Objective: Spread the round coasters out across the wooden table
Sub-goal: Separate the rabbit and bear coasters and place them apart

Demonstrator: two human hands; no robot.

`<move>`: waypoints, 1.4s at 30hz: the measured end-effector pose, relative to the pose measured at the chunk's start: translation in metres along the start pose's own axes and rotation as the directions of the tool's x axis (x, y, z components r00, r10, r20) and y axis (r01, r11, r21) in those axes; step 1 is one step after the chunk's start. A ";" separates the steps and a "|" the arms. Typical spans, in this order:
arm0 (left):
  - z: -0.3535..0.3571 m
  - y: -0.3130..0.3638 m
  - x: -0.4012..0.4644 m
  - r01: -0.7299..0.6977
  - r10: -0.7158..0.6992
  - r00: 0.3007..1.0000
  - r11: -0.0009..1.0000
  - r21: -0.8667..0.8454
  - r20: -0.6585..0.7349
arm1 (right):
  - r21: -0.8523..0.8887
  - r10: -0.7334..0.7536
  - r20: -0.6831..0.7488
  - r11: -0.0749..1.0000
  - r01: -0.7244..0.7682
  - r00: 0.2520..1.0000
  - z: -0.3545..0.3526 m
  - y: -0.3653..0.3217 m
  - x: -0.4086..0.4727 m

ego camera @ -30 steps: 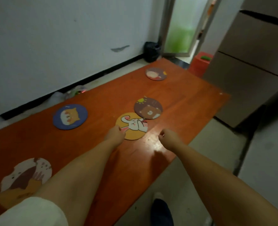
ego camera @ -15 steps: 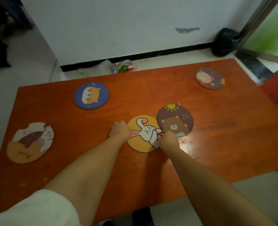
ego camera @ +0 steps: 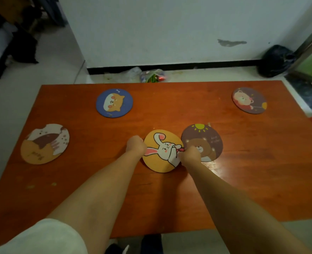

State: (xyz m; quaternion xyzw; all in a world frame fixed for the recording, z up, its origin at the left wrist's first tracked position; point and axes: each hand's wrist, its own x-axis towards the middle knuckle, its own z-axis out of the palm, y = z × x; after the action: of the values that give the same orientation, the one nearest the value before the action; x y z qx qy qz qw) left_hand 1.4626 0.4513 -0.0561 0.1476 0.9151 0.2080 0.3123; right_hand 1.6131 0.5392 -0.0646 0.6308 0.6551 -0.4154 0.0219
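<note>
Both hands are curling into fists beside the rabbit coaster (ego camera: 162,151), left hand (ego camera: 136,146) touching its left edge, right hand (ego camera: 191,154) where it is touching the bear coaster (ego camera: 202,142)

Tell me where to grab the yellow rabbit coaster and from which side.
Take the yellow rabbit coaster by its rim at the left or near edge, coming from the person's side. It lies flat and thin on the wooden table, so a fingertip must slip under the edge. Its right edge meets the brown bear coaster, and the right hand sits there, so that side is crowded.
</note>
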 end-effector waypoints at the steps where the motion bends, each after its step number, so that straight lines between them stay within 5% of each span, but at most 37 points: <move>1: -0.004 -0.003 -0.003 -0.008 0.008 1.000 1.000 -0.030 -0.007 | -0.006 -0.027 -0.006 1.000 0.027 1.000 -0.001 -0.003 -0.003; 10: -0.050 -0.082 -0.028 0.046 -0.056 0.998 0.956 -0.288 -0.029 | 0.072 -0.197 0.061 0.979 0.193 0.978 0.032 -0.014 -0.064; 19: -0.081 -0.197 -0.068 0.187 -0.155 0.982 0.892 -0.412 0.112 | -0.020 -0.235 0.118 0.971 0.239 0.965 0.105 0.002 -0.140; 28: -0.077 -0.223 -0.067 0.045 -0.058 0.997 0.977 -0.207 -0.058 | 0.014 -0.226 0.092 0.974 0.226 0.970 0.134 0.012 -0.158; 35: -0.065 -0.224 -0.060 0.020 -0.016 0.995 0.999 0.040 -0.097 | -0.179 -0.250 0.068 0.949 0.258 0.966 0.146 0.016 -0.150; 42: -0.076 -0.213 -0.059 0.028 -0.027 0.997 1.000 0.009 -0.075 | -0.110 -0.221 0.053 0.968 0.226 0.974 0.131 0.014 -0.149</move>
State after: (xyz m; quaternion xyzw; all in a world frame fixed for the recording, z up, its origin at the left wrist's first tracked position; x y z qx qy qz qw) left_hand 1.4293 0.2201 -0.0718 0.1286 0.9292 0.2046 0.2797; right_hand 1.5900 0.3417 -0.0752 0.5422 0.7443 -0.3892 0.0245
